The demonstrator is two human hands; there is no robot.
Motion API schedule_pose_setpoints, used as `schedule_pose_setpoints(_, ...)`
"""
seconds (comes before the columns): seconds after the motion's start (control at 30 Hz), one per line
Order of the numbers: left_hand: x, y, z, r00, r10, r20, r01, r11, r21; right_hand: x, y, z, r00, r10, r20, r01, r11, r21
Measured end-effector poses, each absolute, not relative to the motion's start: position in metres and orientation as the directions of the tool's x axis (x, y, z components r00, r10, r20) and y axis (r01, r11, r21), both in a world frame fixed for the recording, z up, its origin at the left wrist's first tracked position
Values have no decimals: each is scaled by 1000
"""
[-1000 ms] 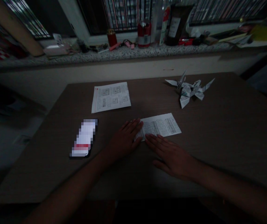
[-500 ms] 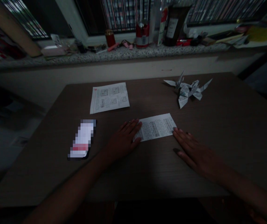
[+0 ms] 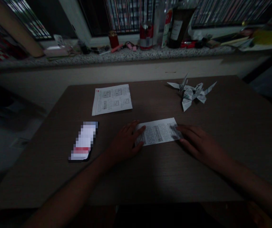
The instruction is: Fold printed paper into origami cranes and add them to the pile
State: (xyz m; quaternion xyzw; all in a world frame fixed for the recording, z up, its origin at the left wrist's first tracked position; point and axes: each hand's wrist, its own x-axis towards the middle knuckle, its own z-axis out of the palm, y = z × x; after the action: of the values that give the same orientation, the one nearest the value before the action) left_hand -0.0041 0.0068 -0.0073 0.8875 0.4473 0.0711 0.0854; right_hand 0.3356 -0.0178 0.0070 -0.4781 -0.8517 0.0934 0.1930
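A folded strip of printed paper (image 3: 158,131) lies flat in the middle of the dark wooden table (image 3: 150,177). My left hand (image 3: 125,143) rests flat on its left end, fingers stretched out. At the strip's right end my right hand (image 3: 199,143) lies with its fingers touching the paper's edge, also flat. Neither hand grips anything.
A printed sheet (image 3: 112,99) lies at the table's back left. A phone (image 3: 84,141) sits to the left of my hand. Folded paper cranes (image 3: 190,91) stand at the back right. The stone sill (image 3: 126,55) behind holds a red can (image 3: 146,35), bottles and clutter.
My right hand slid along the strip's lower edge from its left end to its right end. The left hand stayed on the left end.
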Motion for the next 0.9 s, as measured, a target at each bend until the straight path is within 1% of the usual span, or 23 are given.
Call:
schedule_pose_setpoints(0.13, -5, 8, -8, 586, 807, 70, 777, -584, 235, 306, 14, 8, -522, 811, 265, 734, 585, -345)
schedule_pose_setpoints(0.3, -6, 9, -8, 578, 810, 95, 759, -577, 301, 283, 37, -10, -560, 788, 254, 716, 615, -330)
schedule_pose_setpoints(0.5, -5, 11, -2, 529, 841, 110, 734, -519, 437, 274, 34, -22, -537, 805, 251, 781, 587, -213)
schedule_pose_setpoints(0.57, -4, 11, 1, 482, 870, 106, 720, -462, 518, 274, 32, -22, -535, 806, 255, 787, 585, -198)
schedule_pose_setpoints(0.67, -3, 15, 4, 371, 923, 104, 648, -337, 682, 274, 32, -23, -541, 798, 266, 780, 594, -195)
schedule_pose_setpoints(0.77, -4, 22, 6, 220, 975, 7, 528, -125, 840, 275, 32, -25, -542, 790, 286, 771, 603, -206)
schedule_pose_setpoints(0.83, -6, 26, 6, 175, 981, -86, 454, -2, 891, 275, 31, -25, -541, 789, 291, 765, 605, -219)
schedule_pose_setpoints(0.9, -7, 29, 5, 179, 977, -120, 415, 35, 909, 275, 31, -24, -542, 789, 289, 757, 608, -241)
